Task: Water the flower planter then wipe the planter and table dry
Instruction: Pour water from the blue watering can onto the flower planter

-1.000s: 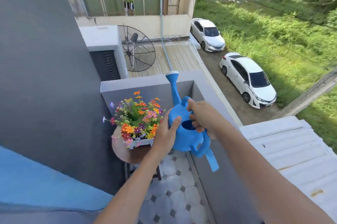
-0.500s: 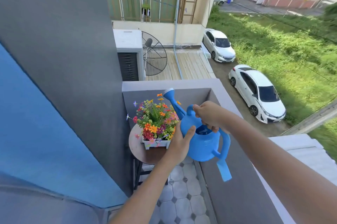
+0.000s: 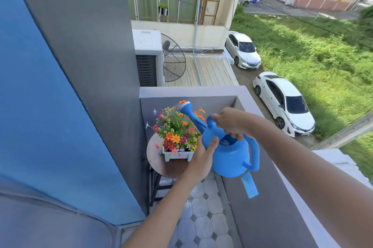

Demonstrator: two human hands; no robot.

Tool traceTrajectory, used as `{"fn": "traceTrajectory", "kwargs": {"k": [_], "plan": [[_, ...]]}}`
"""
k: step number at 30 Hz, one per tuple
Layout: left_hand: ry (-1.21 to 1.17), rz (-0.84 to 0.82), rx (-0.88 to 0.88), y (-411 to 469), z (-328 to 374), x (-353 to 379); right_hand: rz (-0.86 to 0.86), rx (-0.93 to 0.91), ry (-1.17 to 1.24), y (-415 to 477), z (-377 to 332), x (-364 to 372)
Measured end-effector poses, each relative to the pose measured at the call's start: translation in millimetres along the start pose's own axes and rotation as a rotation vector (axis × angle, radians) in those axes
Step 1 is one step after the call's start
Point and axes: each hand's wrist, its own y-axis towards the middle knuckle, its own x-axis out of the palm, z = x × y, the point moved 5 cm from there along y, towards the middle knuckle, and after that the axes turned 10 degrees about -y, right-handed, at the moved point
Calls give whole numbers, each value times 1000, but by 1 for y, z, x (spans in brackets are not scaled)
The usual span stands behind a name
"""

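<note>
Narrow balcony with grey parapet wall (image 3: pixel 272 197) on the right and octagon-tiled floor (image 3: pixel 203 225); grey and blue house wall on the left; below, two white cars (image 3: pixel 284 102) parked by a grass strip, black mesh satellite dish (image 3: pixel 173 61) on a neighbouring roof; small round dark-brown table (image 3: pixel 155 154) stands in the far balcony corner; on it a white slatted box planter (image 3: pixel 177 155) packed with orange, red, yellow and purple flowers (image 3: pixel 175 128); blue plastic watering can (image 3: pixel 232 156) held in the air just right of the planter, tilted so the spout runs up-left, rose head (image 3: pixel 184 105) over the flowers; faint spray visible at the rose; blue strip (image 3: pixel 249 187) hangs off the can's base; right hand (image 3: pixel 230 121) clenched around the top handle of the can; left hand (image 3: pixel 203 156) pressed flat against the can's left side, thumb up on the body, supporting it; both forearms bare.
</note>
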Motion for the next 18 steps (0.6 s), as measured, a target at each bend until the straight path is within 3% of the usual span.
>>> {"fn": "traceTrajectory", "kwargs": {"k": [18], "plan": [[26,-40,-26,-16,-8,24,-52,91,61,-17,34,10]]}}
